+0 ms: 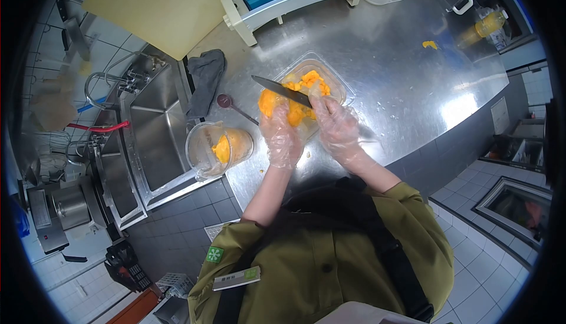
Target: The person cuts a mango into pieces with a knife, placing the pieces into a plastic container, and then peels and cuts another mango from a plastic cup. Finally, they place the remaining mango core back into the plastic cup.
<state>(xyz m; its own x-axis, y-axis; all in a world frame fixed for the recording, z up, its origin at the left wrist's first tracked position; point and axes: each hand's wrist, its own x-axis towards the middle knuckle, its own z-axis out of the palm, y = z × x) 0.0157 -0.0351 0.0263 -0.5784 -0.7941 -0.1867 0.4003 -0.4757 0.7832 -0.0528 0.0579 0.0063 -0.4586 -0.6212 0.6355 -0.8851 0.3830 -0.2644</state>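
Note:
Both hands wear clear plastic gloves. My left hand is closed round a piece of orange fruit, over the near left side of a clear container. My right hand grips a knife, whose dark blade points left across the fruit. Orange chunks lie in the container beyond the blade. To the left stands a clear jug with orange fruit inside. A measuring spoon lies between the jug and the container.
A grey cloth lies by the metal sink on the left. A yellow cutting board and a cream-coloured rack are at the back. An orange scrap and a yellow bottle are at the right.

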